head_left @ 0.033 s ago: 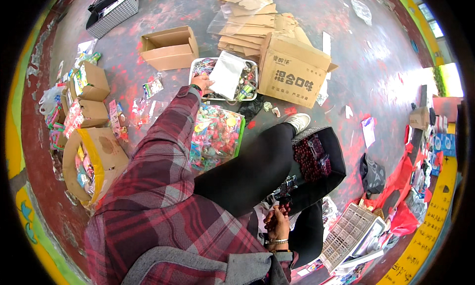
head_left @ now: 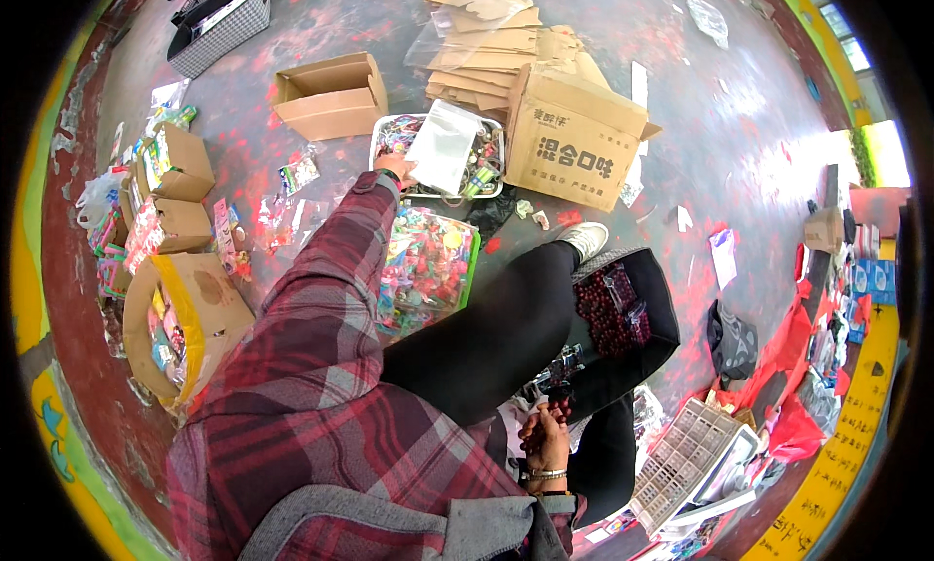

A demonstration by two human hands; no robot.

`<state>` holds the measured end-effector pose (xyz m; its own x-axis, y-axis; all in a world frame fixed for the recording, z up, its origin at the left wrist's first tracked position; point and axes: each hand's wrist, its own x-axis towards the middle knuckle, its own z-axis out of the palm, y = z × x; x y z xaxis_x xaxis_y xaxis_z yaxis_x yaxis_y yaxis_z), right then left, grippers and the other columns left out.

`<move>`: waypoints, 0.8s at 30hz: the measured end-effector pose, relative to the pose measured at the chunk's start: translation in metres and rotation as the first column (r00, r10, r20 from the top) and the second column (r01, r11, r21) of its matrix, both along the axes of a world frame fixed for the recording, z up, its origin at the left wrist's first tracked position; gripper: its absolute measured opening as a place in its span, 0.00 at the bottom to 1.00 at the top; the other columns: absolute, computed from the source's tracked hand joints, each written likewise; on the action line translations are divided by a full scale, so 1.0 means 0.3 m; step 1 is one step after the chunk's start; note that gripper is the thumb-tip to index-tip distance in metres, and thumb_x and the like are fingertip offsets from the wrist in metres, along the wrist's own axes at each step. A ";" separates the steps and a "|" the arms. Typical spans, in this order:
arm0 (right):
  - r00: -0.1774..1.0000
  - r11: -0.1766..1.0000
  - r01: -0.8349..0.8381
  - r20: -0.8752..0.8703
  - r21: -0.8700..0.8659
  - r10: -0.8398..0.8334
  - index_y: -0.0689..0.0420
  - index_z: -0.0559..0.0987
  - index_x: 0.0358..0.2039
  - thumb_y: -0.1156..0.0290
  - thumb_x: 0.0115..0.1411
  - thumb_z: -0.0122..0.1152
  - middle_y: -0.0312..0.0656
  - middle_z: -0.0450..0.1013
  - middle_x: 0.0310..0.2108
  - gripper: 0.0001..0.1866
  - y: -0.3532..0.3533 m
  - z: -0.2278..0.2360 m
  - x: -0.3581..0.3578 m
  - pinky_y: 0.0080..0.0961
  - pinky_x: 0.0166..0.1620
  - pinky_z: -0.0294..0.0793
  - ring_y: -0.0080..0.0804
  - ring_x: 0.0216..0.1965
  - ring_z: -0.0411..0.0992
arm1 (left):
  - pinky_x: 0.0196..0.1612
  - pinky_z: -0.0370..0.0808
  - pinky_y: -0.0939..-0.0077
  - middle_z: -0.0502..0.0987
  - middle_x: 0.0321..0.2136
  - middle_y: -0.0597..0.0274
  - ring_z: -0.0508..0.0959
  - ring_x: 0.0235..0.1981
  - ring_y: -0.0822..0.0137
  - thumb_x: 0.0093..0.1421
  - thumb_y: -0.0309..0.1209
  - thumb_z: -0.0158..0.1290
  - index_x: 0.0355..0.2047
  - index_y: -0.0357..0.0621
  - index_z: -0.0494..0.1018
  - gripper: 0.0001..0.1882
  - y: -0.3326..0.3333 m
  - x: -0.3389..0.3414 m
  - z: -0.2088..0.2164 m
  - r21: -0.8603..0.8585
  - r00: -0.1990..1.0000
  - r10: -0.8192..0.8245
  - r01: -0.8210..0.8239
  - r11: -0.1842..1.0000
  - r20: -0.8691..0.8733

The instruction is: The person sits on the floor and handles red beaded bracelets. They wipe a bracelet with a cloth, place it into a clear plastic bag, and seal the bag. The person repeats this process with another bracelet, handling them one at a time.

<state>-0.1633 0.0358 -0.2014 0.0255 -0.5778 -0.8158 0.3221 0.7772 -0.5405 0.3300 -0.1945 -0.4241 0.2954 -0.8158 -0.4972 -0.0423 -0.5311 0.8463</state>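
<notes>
My left hand (head_left: pixel 395 167) reaches out to a stack of clear plastic bags (head_left: pixel 443 150) and pinches its near left edge. Those bags lie across a white tray (head_left: pixel 498 177) filled with small colourful trinkets. Close to my lap, my right hand (head_left: pixel 547 442) is closed around dark red beaded strings (head_left: pixel 558 409). Beyond that hand a dark bin (head_left: pixel 657 279) holds many more dark red beads (head_left: pixel 611 313), some in clear wrapping. A green-edged tray (head_left: pixel 474 269) of bagged colourful trinkets (head_left: pixel 418 269) sits beneath my left forearm.
An open cardboard box (head_left: pixel 336 108), flattened cardboard (head_left: pixel 491 50) and a larger carton (head_left: pixel 574 147) stand beyond the white tray. Filled cartons (head_left: pixel 224 303) line the left side. To the right lie a beige plastic crate (head_left: pixel 681 464), a grey bag (head_left: pixel 732 342) and red plastic (head_left: pixel 793 430).
My left hand has shifted very slightly, and the top bag looks clearer and less white. My right hand stays in place with the beaded strings.
</notes>
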 end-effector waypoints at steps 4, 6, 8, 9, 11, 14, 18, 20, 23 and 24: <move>0.999 0.999 0.038 0.035 -0.001 -0.038 0.54 0.69 0.32 0.70 0.57 0.52 0.36 0.65 0.16 0.04 0.003 0.001 -0.005 0.22 0.20 0.64 0.26 0.15 0.64 | 0.37 0.74 0.66 0.75 0.32 0.55 0.75 0.34 0.59 0.52 0.39 0.56 0.37 0.45 0.73 0.15 0.027 0.005 -0.073 0.354 0.667 -0.368 0.163 0.921 0.648; 0.998 0.999 0.051 0.046 0.004 -0.052 0.54 0.69 0.32 0.72 0.57 0.52 0.36 0.66 0.16 0.03 0.009 -0.003 -0.011 0.22 0.20 0.65 0.26 0.15 0.64 | 0.36 0.73 0.67 0.76 0.30 0.55 0.76 0.32 0.60 0.52 0.41 0.55 0.36 0.44 0.74 0.16 0.007 -0.005 -0.070 0.419 0.833 -0.194 -0.050 0.906 0.519; 0.998 0.999 0.041 0.048 0.001 -0.041 0.54 0.69 0.32 0.72 0.57 0.51 0.36 0.66 0.16 0.03 0.013 -0.013 -0.017 0.22 0.20 0.65 0.26 0.15 0.64 | 0.36 0.73 0.67 0.76 0.29 0.55 0.76 0.33 0.58 0.52 0.41 0.55 0.35 0.44 0.74 0.16 -0.001 0.010 -0.092 0.401 0.824 -0.183 -0.057 0.914 0.535; 0.998 0.999 0.041 0.051 -0.003 -0.041 0.54 0.68 0.31 0.72 0.57 0.51 0.36 0.66 0.16 0.03 0.013 -0.012 -0.017 0.21 0.20 0.65 0.26 0.15 0.64 | 0.36 0.73 0.68 0.76 0.29 0.55 0.76 0.33 0.57 0.51 0.42 0.55 0.34 0.43 0.74 0.16 0.006 0.023 -0.104 0.391 0.820 -0.176 -0.062 0.918 0.545; 0.998 0.999 0.045 0.053 -0.010 -0.044 0.54 0.68 0.31 0.72 0.57 0.51 0.36 0.66 0.16 0.03 0.012 -0.010 -0.015 0.21 0.19 0.65 0.26 0.15 0.64 | 0.36 0.73 0.67 0.76 0.29 0.54 0.76 0.34 0.56 0.50 0.43 0.55 0.33 0.44 0.75 0.17 0.038 0.043 -0.111 0.310 0.748 -0.219 0.019 0.951 0.627; 0.999 1.000 0.018 0.043 -0.004 -0.017 0.54 0.68 0.30 0.71 0.57 0.51 0.36 0.65 0.16 0.03 0.007 -0.005 -0.017 0.21 0.19 0.65 0.26 0.15 0.64 | 0.36 0.73 0.66 0.76 0.30 0.52 0.76 0.34 0.54 0.48 0.45 0.55 0.32 0.44 0.76 0.18 0.045 0.036 -0.085 0.396 0.397 -0.445 0.203 0.895 0.803; 0.998 0.999 0.035 0.052 -0.009 -0.034 0.54 0.68 0.30 0.71 0.57 0.51 0.36 0.65 0.16 0.03 0.013 -0.017 -0.022 0.21 0.20 0.65 0.25 0.15 0.64 | 0.39 0.73 0.65 0.77 0.30 0.52 0.77 0.36 0.56 0.51 0.37 0.48 0.28 0.42 0.77 0.13 0.004 -0.055 0.055 0.327 0.472 -0.292 0.009 0.945 0.832; 0.998 0.999 0.029 0.052 -0.022 -0.028 0.54 0.68 0.31 0.71 0.56 0.51 0.36 0.66 0.17 0.03 0.012 -0.014 -0.022 0.21 0.20 0.65 0.25 0.16 0.64 | 0.41 0.72 0.63 0.77 0.30 0.50 0.77 0.37 0.54 0.52 0.34 0.46 0.28 0.41 0.77 0.13 -0.001 -0.077 0.110 0.301 0.504 -0.251 -0.019 0.953 0.826; 0.998 1.000 0.021 0.062 0.002 -0.021 0.54 0.68 0.31 0.71 0.56 0.52 0.35 0.66 0.18 0.04 0.013 -0.010 -0.022 0.21 0.20 0.65 0.25 0.16 0.64 | 0.41 0.72 0.58 0.76 0.30 0.46 0.76 0.37 0.49 0.52 0.34 0.46 0.29 0.40 0.76 0.13 0.008 -0.063 0.119 0.291 0.455 -0.275 0.036 0.956 0.847; 0.998 1.000 0.011 0.065 0.007 -0.011 0.54 0.68 0.31 0.71 0.56 0.52 0.35 0.66 0.18 0.04 0.012 -0.009 -0.021 0.21 0.20 0.65 0.25 0.16 0.64 | 0.41 0.72 0.59 0.76 0.30 0.46 0.76 0.36 0.49 0.53 0.34 0.45 0.29 0.40 0.76 0.13 0.015 -0.039 0.088 0.247 0.483 -0.200 -0.036 0.968 0.853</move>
